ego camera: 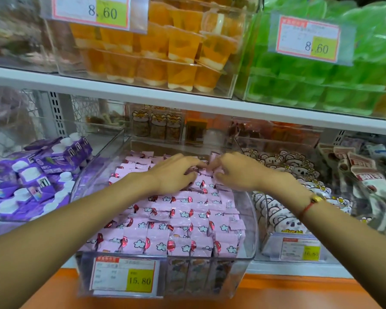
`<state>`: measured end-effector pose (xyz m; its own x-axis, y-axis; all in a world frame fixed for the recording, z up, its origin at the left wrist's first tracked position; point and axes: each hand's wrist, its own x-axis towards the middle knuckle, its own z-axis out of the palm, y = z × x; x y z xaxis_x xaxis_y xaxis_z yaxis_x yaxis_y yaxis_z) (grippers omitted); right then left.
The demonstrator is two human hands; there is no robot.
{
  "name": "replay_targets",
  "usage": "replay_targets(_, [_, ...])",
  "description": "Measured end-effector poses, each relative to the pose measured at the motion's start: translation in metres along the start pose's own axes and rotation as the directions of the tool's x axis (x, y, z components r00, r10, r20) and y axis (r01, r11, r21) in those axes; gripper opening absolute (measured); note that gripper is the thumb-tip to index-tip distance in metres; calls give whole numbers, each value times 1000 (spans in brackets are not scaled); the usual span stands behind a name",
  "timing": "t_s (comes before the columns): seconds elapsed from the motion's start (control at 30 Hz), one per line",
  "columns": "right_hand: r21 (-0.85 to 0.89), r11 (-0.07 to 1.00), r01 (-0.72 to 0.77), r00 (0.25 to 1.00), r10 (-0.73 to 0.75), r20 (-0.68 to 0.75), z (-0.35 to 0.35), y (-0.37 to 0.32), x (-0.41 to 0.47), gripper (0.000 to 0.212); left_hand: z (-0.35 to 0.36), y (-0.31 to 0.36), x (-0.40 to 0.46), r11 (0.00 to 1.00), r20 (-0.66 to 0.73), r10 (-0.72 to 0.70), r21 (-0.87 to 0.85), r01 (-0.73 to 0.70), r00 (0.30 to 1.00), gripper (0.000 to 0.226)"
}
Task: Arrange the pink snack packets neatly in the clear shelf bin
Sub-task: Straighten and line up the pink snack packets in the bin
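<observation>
A clear shelf bin point(249, 246) stands in the middle of the lower shelf, filled with pink snack packets point(187, 221) laid in close rows. Both hands reach into the bin's middle and back part. My left hand point(174, 175) lies palm down on the packets with its fingers bent over them. My right hand point(236, 170) is beside it, its fingertips pinching a pink packet point(215, 158) that stands up near the back. The fingertips of both hands almost meet.
A bin of purple pouches point(31, 175) sits to the left, and a bin of koala-print packets point(283, 166) to the right. The upper shelf point(120, 90) hangs just above, holding orange cups point(165, 47) and green packs point(343, 74). A price tag reading 15.80 point(123, 277) covers the bin's front.
</observation>
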<state>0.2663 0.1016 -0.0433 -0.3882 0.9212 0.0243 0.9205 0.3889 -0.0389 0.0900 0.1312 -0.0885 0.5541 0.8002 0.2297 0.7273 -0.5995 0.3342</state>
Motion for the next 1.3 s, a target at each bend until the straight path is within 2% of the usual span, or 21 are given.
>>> replay_targets(0.1, [91, 994, -53, 957, 76, -279, 11, 3, -33, 37, 2, 0, 4, 998, 64, 6, 59, -9, 998, 36])
replay_targets(0.17, [163, 980, -114, 905, 170, -391, 18, 4, -51, 36, 3, -1, 6, 994, 96, 3, 112, -14, 995, 37])
replay_targets(0.27, [277, 948, -155, 880, 260, -398, 24, 4, -63, 32, 1, 0, 12, 990, 148, -9, 141, -12, 989, 37])
replay_targets(0.33, [285, 948, -140, 875, 253, -412, 27, 3, -67, 30, -2, 0, 17, 998, 177, -62, 40, 55, 982, 34])
replay_targets(0.43, [307, 945, -111, 865, 244, -438, 28, 2, -70, 29, -3, 0, 28, 988, 89, -133, -68, 139, 987, 29])
replay_targets(0.53, [334, 936, -106, 855, 258, -451, 29, 3, -70, 28, 1, 1, 39, 986, -29, -164, 30, 165, 986, 26])
replay_targets(0.67, [345, 932, -114, 849, 272, -453, 33, 3, -69, 32, 5, 2, 56, 973, 27, -170, 165, 163, 985, 26])
replay_targets(0.87, [365, 926, -101, 851, 270, -450, 34, 5, -69, 31, 1, 6, 65, 975, 63, -189, 132, 179, 980, 18])
replay_targets(0.93, [368, 925, -94, 856, 264, -444, 34, 4, -70, 32, 2, 8, 65, 978, 18, -180, 108, 177, 983, 12])
replay_targets(1.07, [368, 926, -90, 860, 259, -440, 33, 5, -70, 34, 1, 9, 60, 975, -191, -224, -35, 221, 956, 11])
replay_targets(1.13, [360, 928, -92, 862, 256, -438, 34, 4, -70, 34, -2, 11, 55, 950, -300, -284, -219, 224, 911, 16])
replay_targets(1.2, [361, 928, -91, 862, 255, -437, 33, 4, -70, 32, -10, 16, 50, 859, -371, -415, -462, 223, 831, 26])
replay_targets(1.3, [377, 920, -106, 875, 266, -404, 27, 5, -67, 24, -22, 20, 36, 682, -395, -585, -712, 166, 708, 33])
